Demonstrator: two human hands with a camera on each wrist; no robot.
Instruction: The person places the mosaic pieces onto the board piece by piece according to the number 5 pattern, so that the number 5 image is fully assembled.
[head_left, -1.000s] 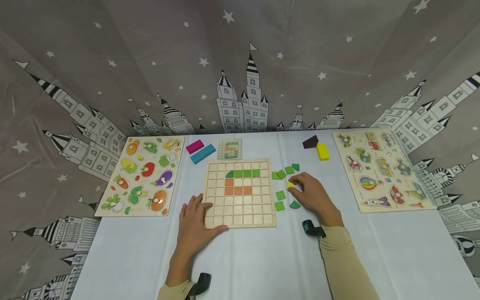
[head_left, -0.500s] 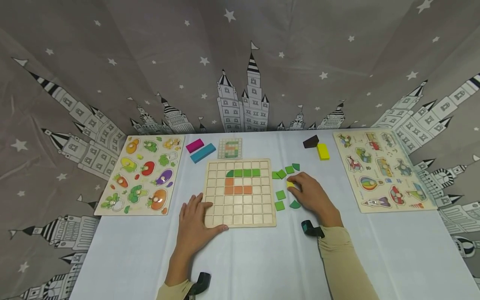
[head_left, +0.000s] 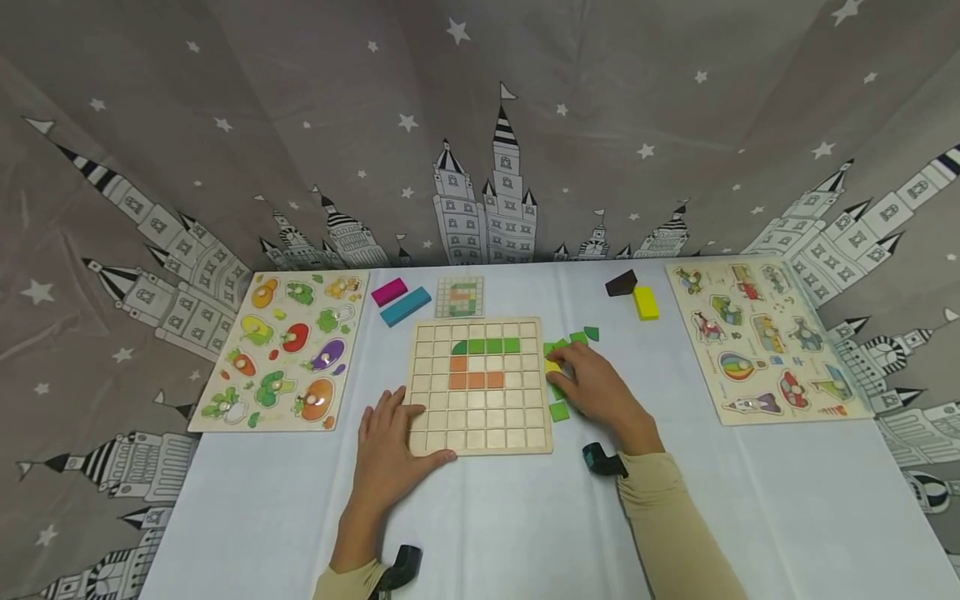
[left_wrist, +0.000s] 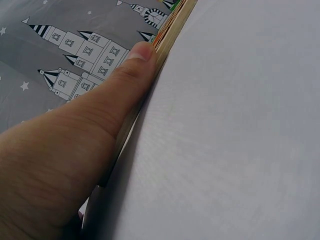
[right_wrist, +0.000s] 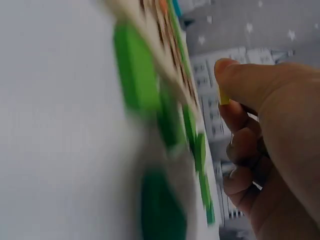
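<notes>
A light wooden grid board (head_left: 495, 421) lies mid-table, bearing a row of green pieces (head_left: 492, 346) and an L of orange tiles (head_left: 476, 381). My left hand (head_left: 390, 454) rests at its front left corner, fingers spread on the left edge. In the left wrist view the thumb (left_wrist: 115, 92) lies along the board's front edge (left_wrist: 172, 37). My right hand (head_left: 600, 392) pinches a small yellow tile (head_left: 552, 367) between thumb and fingertips, beside the board's right edge. The right wrist view shows the yellow tile (right_wrist: 224, 97) raised above the table. Part of it is hidden by the fingers.
Loose green pieces (head_left: 558, 412) lie along the board's right side, some under my right hand. A pattern card (head_left: 461, 298) sits behind the board. Magenta (head_left: 389, 292), blue (head_left: 406, 307), black (head_left: 621, 284) and yellow (head_left: 646, 304) blocks stand farther back. Picture puzzles lie left (head_left: 288, 408) and right (head_left: 731, 292).
My right hand has moved left with the yellow tile, from beyond the loose green pieces to the board's right edge. The left hand has stayed in place.
</notes>
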